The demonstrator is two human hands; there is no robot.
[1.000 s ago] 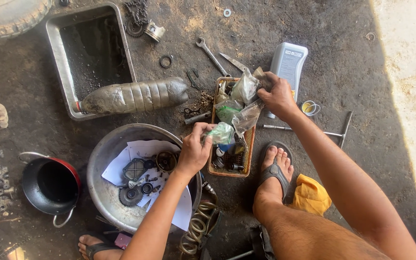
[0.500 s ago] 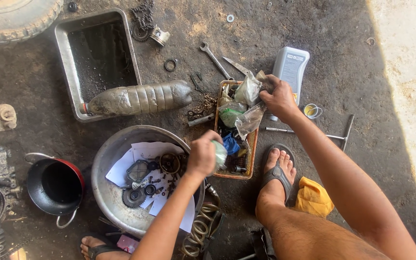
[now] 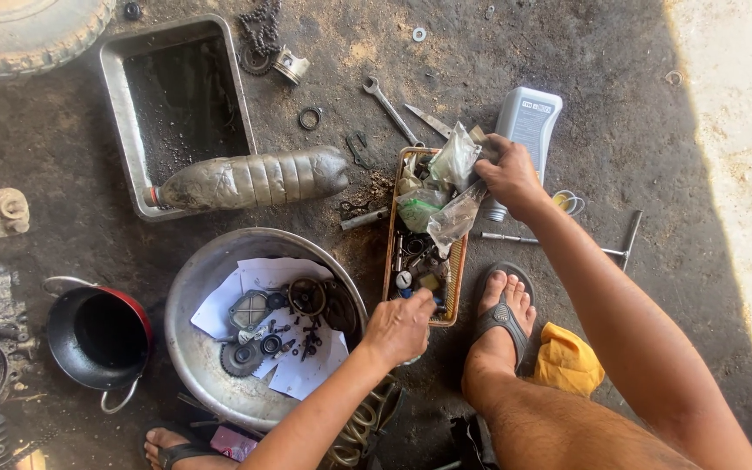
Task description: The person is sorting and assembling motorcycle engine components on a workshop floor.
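Note:
A small wooden tray (image 3: 391,228) full of bolts, tools and small parts lies on the dirty floor. My right hand (image 3: 505,172) is at its far right corner, gripping crumpled clear plastic bags (image 3: 457,190) that hang over the tray. My left hand (image 3: 400,326) is closed at the tray's near end, over the small parts; what it holds is hidden. Left of it stands a round metal basin (image 3: 186,287) with white paper, a gear, gaskets and small parts inside.
A dirty plastic bottle (image 3: 250,179) lies across a rectangular metal pan (image 3: 126,117). A grey oil bottle (image 3: 526,122), wrenches, a T-handle tool (image 3: 621,241), a black pot (image 3: 97,338), a yellow cloth (image 3: 567,361), a tyre and engine parts surround my sandalled foot (image 3: 500,320).
My left hand moved from the middle of the tray toward its near end. My right hand stayed on the plastic bags.

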